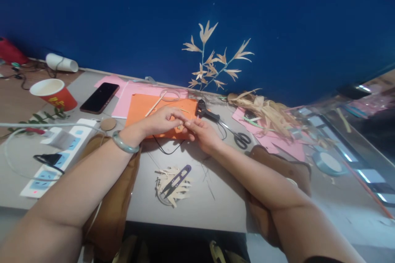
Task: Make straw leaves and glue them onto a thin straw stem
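Observation:
My left hand (pixel 163 121) and my right hand (pixel 203 133) meet above an orange sheet (pixel 135 109), their fingertips pinched close together. Whatever lies between the fingers is too small to make out. A jade-coloured bangle (pixel 125 143) circles my left wrist. Just beyond my right hand lies a black glue gun (pixel 207 113), with black-handled scissors (pixel 242 140) to its right. Nearer me, purple thread snips (pixel 179 178) rest on a small heap of pale cut strips (pixel 182 194). A thin stick (pixel 156 104) lies on the orange sheet.
A branch with dried, husk-like flowers (pixel 212 69) stands against the blue wall. Dried husks (pixel 268 113) cover pink paper (pixel 268 144) at right, near a tape roll (pixel 328 162). At left are a paper cup (pixel 57 94), a phone (pixel 99 97) and a power strip (pixel 66 156) with cables.

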